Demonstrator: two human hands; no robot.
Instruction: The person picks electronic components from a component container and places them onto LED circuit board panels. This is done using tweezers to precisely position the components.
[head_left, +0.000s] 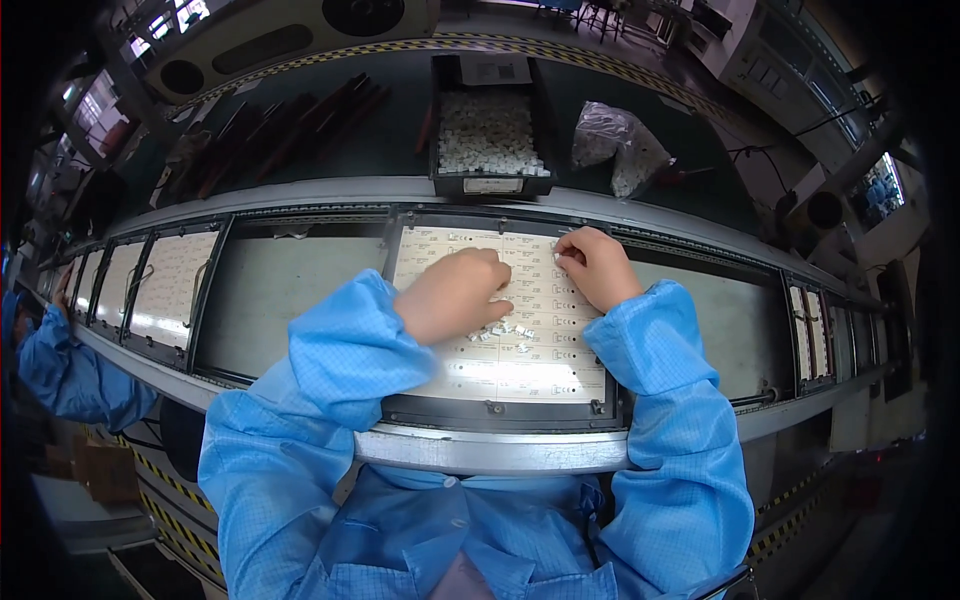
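A pale panel [450, 385] printed with rows of repeated markings lies in a dark frame in front of me. Over its right upper part, my right hand [598, 268] pinches a small white piece, probably a connector, mostly covered by the fingertips. My left hand [458, 292] hovers over the left middle of the panel, slightly blurred. Its thumb and curled fingers are apart, with nothing visible between them. Just below its thumb, several small white pieces [522, 334] lie loose in a scattered group on the panel.
A black bin [492, 186] full of white pieces stands beyond the line. Right of it are clear plastic bags [622, 145]; dark rods [290, 125] lie to its left. Metal rails [490, 455] bound the line. A co-worker's blue sleeve [75, 370] shows at far left.
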